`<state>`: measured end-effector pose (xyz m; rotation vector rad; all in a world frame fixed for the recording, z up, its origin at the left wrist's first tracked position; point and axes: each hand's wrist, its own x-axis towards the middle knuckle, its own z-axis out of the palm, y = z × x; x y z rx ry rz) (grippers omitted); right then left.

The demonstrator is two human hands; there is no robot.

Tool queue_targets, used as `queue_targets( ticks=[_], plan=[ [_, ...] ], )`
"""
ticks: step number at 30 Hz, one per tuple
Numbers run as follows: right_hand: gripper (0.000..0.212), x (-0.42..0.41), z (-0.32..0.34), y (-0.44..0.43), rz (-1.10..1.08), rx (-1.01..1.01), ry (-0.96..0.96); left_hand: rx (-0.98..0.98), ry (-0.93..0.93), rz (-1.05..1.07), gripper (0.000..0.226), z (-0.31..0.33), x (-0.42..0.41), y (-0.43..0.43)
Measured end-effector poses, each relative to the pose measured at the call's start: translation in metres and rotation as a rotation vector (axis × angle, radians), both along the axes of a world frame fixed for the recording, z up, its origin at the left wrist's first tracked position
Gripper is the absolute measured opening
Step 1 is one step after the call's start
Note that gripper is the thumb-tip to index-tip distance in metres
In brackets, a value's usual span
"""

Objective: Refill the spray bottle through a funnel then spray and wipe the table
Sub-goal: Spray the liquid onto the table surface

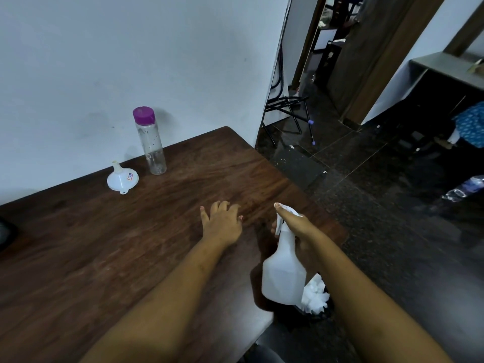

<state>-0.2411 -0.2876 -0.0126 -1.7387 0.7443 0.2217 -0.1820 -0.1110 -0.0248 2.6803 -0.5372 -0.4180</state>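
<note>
My right hand (294, 226) grips the neck of a white translucent spray bottle (284, 273), held above the table's right edge with its nozzle pointing away from me. My left hand (222, 221) rests on the dark wooden table (104, 258) with its fingers spread and holds nothing. A white funnel (122, 178) lies upside down near the wall. Beside it stands a clear bottle with a purple cap (151, 141). White crumpled paper or cloth (314, 297) shows below the spray bottle, past the table's edge.
A white wall runs along the table's far side. Right of the table lies a dark tiled floor with a black metal chair frame (285, 108), a doorway, and a plastic bottle (463, 188) on the floor. A dark object (6, 234) sits at the table's left edge.
</note>
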Motion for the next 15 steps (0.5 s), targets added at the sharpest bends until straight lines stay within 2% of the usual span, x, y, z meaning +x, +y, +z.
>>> queue_targets(
  ticks=[3, 7, 10, 13, 15],
  plan=[
    [0.03, 0.002, 0.002, 0.006, -0.136, 0.038, -0.033, 0.002, -0.004, 0.004, 0.042, 0.001, 0.001, 0.002],
    [0.039, 0.003, 0.004, 0.008, -0.124, -0.028, -0.005, -0.02, -0.007, 0.005, 0.041, 0.002, 0.003, 0.004],
    [0.039, -0.006, 0.009, 0.005, -0.141, 0.07, -0.045, -0.035, 0.005, 0.005, 0.041, 0.002, 0.004, 0.002],
    [0.031, -0.014, 0.012, 0.0, -0.076, 0.178, -0.136, -0.069, -0.008, -0.013, 0.041, 0.001, 0.001, -0.005],
    [0.022, -0.014, 0.014, 0.003, -0.112, 0.169, -0.238, -0.107, -0.029, -0.023, 0.04, 0.001, 0.0, -0.01]
  ],
)
